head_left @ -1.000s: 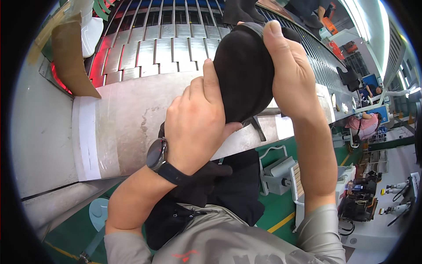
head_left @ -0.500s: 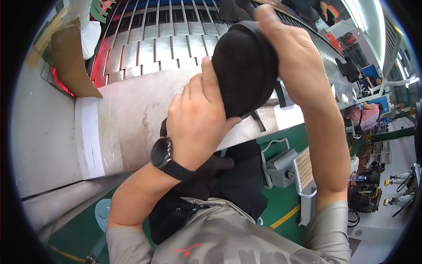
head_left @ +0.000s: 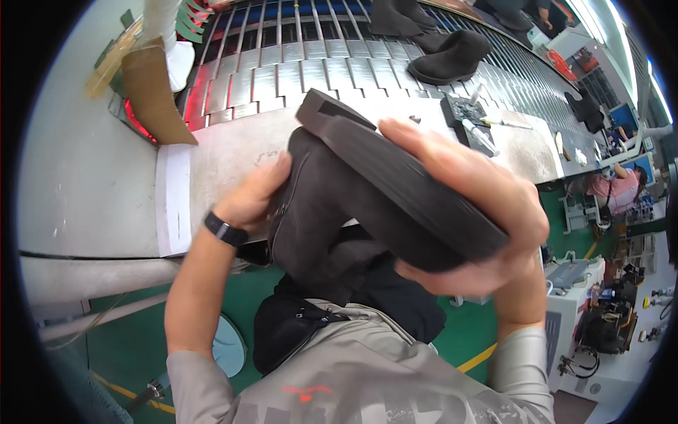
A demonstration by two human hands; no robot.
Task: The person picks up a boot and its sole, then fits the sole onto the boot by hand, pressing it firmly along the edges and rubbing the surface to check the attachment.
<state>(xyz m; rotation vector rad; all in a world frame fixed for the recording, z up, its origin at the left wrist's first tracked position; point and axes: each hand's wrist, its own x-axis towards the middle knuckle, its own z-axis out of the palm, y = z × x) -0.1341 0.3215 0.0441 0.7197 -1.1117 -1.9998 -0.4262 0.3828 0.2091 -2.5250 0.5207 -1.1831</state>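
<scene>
A dark ankle boot [head_left: 367, 191] is held up in front of me, tilted so its sole faces up and to the right and its shaft hangs toward my lap. My right hand [head_left: 487, 212] is wrapped round the toe, fingers over the sole and thumb underneath, slightly blurred. At the shaft, near a zipper, my left hand [head_left: 256, 194] grips the boot from the left; most of its fingers are hidden behind it. Another dark boot [head_left: 452, 56] lies on the slatted metal conveyor [head_left: 261, 71] beyond, beside a further boot shaft [head_left: 395, 18].
A pale worktop ledge [head_left: 226, 155] runs along the conveyor's near side. On it rest a black block [head_left: 462, 116] with pen-like tools, and a brush [head_left: 561, 145]. Brown cardboard [head_left: 152, 92] stands at the left by a machine housing [head_left: 85, 177]. Another person [head_left: 621, 187] sits far right.
The boot has been turned from toe-up to sole-up and brought lower. My right hand has moved down along with the toe; my left has shifted left to the shaft.
</scene>
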